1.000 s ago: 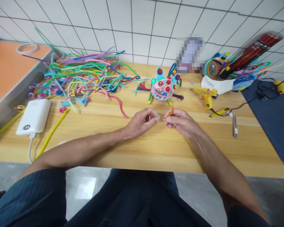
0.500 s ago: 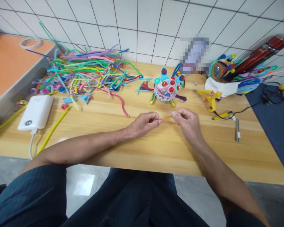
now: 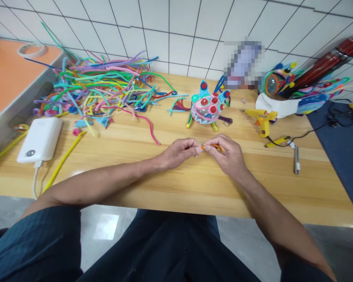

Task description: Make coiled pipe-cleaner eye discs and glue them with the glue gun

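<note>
My left hand [image 3: 182,152] and my right hand [image 3: 227,153] meet over the front of the table, fingertips pinched close together. Between them runs an orange pipe cleaner [image 3: 216,146], gripped by both; part of it curves under my right fingers. A bit of green shows at my left fingertips, too small to make out. Just behind my hands stands a colourful creature figure [image 3: 206,109] made of pipe cleaners, with red round spots, blue horns and yellow-green feet.
A heap of pipe cleaners [image 3: 106,86] spreads over the back left. At left lies a white power bank [image 3: 40,140] with a cable. To the right are a yellow glue gun [image 3: 262,120], a yellow cutter [image 3: 277,141], a grey cutter [image 3: 296,160] and a red flask [image 3: 329,64].
My right hand has moved left, up to my left hand. The orange pipe cleaner, stretched straight between them before, now bends beneath my right fingers.
</note>
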A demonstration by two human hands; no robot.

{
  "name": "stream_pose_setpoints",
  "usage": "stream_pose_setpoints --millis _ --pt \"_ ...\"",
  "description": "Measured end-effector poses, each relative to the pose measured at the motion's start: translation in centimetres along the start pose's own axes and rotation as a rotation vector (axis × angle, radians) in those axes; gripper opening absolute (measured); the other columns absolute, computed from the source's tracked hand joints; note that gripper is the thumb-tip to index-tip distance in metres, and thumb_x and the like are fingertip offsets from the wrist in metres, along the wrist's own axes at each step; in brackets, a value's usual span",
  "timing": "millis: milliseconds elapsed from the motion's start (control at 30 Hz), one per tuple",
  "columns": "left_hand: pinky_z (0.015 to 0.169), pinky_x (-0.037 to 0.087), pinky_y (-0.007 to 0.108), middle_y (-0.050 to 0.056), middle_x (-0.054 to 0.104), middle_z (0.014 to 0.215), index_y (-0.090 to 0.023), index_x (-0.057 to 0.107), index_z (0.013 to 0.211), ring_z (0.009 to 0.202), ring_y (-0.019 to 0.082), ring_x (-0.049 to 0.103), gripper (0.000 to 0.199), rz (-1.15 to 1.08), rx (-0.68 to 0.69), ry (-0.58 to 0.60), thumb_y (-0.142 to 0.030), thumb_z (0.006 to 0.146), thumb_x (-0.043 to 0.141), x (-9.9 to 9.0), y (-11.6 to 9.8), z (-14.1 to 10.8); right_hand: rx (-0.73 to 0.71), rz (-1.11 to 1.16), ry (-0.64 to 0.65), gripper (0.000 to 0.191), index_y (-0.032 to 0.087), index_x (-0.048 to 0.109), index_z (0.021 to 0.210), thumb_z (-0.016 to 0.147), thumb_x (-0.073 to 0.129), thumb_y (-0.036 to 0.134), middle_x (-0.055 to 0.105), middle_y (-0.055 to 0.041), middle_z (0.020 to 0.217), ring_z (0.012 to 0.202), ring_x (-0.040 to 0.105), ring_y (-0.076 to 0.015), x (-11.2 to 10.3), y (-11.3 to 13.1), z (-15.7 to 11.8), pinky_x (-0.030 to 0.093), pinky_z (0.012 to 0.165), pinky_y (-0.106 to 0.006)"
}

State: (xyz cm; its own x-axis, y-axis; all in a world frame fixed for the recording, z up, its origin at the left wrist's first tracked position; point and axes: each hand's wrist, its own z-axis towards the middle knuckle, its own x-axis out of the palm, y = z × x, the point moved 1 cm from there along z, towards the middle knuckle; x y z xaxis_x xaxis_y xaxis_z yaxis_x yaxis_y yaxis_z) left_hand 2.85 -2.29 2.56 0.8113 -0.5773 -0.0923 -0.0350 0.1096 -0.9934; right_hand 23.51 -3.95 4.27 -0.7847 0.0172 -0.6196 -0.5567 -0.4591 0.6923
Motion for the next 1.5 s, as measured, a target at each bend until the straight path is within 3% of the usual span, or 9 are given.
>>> stream_pose_setpoints --millis 133,267,467,633,833,967,1067,1267,1500 --pt "0.059 0.037 0.023 -0.001 0.059 0.073 -0.016 0.067 0.087 0.062 0.010 0.045 0.032 -0.013 -0.029 0.003 -0.047 0.097 0.060 -0.2 0.0 0.2 0.064 0.005 -0.019 0.012 0.024 0.069 0.081 0.091 0.068 0.029 0.067 -0.0023 0.079 0.075 0.062 -0.0195 -0.3 -0.1 0.2 0.048 0.072 -0.035" --pt "0.055 0.034 0.023 -0.003 0.060 0.076 -0.016 0.067 0.098 0.058 0.008 0.040 0.024 0.124 0.031 -0.082 -0.039 0.091 0.067 -0.1 0.1 0.1 0.015 -0.055 -0.043 0.012 0.024 0.068 0.079 0.091 0.066 0.027 0.066 -0.0022 0.076 0.073 0.062 -0.0192 -0.2 0.0 0.1 0.047 0.070 -0.035" --pt "0.059 0.037 0.023 -0.002 0.060 0.071 -0.017 0.065 0.086 0.062 0.010 0.047 0.011 0.311 0.113 -0.116 -0.026 0.092 0.063 0.0 0.4 0.1 -0.041 -0.092 0.024 0.010 0.025 0.071 0.086 0.093 0.064 0.027 0.072 -0.0040 0.083 0.076 0.064 -0.0201 0.3 0.2 -0.2 0.050 0.071 -0.036" --pt "0.059 0.035 0.023 -0.004 0.056 0.068 -0.017 0.065 0.083 0.060 0.009 0.044 0.015 0.246 0.101 -0.132 -0.028 0.092 0.063 -0.2 0.2 0.0 -0.038 -0.053 -0.004 0.009 0.025 0.071 0.084 0.091 0.066 0.025 0.070 -0.0034 0.081 0.075 0.064 -0.0196 0.4 0.2 -0.1 0.049 0.070 -0.036" --pt "0.062 0.038 0.024 -0.001 0.060 0.074 -0.016 0.066 0.086 0.064 0.010 0.047 0.028 -0.043 -0.031 -0.173 -0.043 0.090 0.069 0.0 0.3 0.0 0.252 0.169 -0.005 0.011 0.023 0.070 0.079 0.087 0.070 0.032 0.069 -0.0012 0.073 0.067 0.059 -0.0165 1.1 0.0 -0.2 0.049 0.066 -0.033" --pt "0.053 0.031 0.023 -0.005 0.053 0.065 -0.016 0.067 0.088 0.054 0.007 0.038 0.033 -0.206 -0.181 -0.086 -0.049 0.087 0.071 -0.1 0.6 0.3 0.408 0.372 0.037 0.020 0.021 0.070 0.078 0.080 0.074 0.041 0.068 -0.0003 0.068 0.061 0.056 -0.0140 1.3 -0.2 0.0 0.047 0.056 -0.029" --pt "0.052 0.031 0.023 -0.003 0.059 0.073 -0.016 0.069 0.093 0.054 0.007 0.039 0.029 -0.074 -0.092 -0.049 -0.045 0.088 0.071 -0.6 0.2 0.5 0.467 0.411 0.064 0.022 0.021 0.070 0.076 0.077 0.076 0.042 0.066 0.0006 0.065 0.056 0.052 -0.0126 0.9 -0.2 0.3 0.043 0.049 -0.026" --pt "0.060 0.041 0.022 -0.002 0.064 0.077 -0.018 0.067 0.091 0.061 0.009 0.050 0.006 0.385 0.151 -0.104 -0.024 0.091 0.067 -1.0 -0.1 0.4 0.457 0.274 0.101 0.015 0.020 0.071 0.072 0.076 0.071 0.034 0.064 0.0004 0.060 0.051 0.050 -0.0113 0.7 -0.2 0.2 0.041 0.048 -0.026" --pt "0.068 0.044 0.025 0.000 0.067 0.078 -0.018 0.067 0.087 0.068 0.012 0.055 0.008 0.424 0.143 -0.095 -0.023 0.093 0.066 -0.7 0.6 0.2 0.453 0.289 0.142 0.013 0.020 0.070 0.072 0.076 0.070 0.032 0.064 0.0008 0.061 0.053 0.050 -0.0113 1.1 -0.1 -0.1 0.039 0.050 -0.026"
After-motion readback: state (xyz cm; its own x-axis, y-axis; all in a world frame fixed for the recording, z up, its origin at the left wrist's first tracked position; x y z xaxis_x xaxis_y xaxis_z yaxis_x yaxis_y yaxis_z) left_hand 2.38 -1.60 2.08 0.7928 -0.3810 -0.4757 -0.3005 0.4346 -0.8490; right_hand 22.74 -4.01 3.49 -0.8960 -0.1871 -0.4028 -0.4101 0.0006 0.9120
